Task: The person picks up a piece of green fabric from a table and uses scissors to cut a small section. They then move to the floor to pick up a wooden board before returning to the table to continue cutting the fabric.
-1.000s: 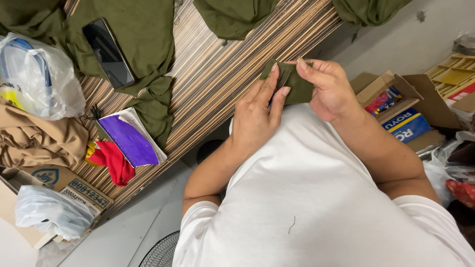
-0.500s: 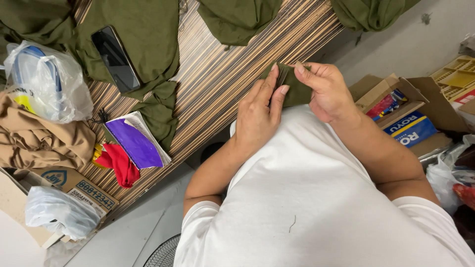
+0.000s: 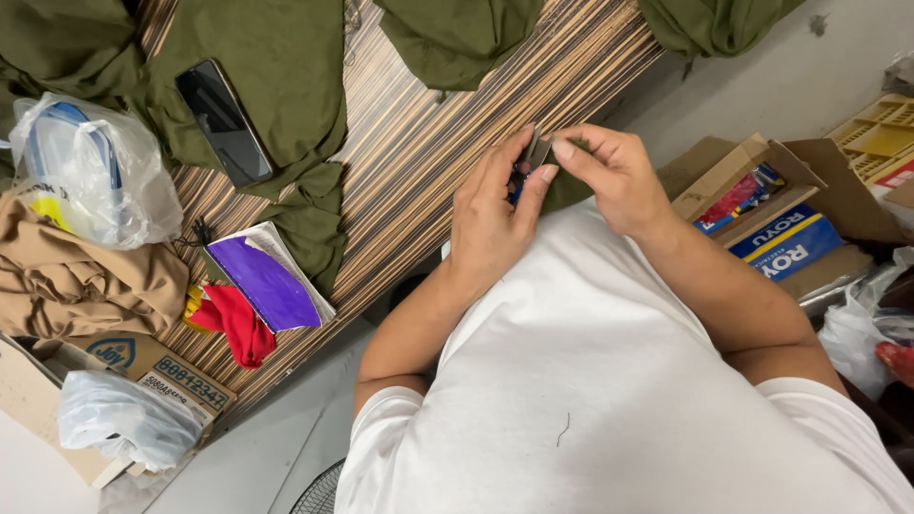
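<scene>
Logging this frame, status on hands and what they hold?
Left hand and right hand together above the striped table edge, both pinching a small dark item, partly hidden by fingers. Olive cloth beneath the hands. Nothing blocking them.

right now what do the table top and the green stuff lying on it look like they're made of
Table top: seems to be wood-look laminate, smooth, with fine brown and tan stripes. Green pieces: soft matte woven or knit cloth, since they crumple and fold; which one cannot be told.
</scene>
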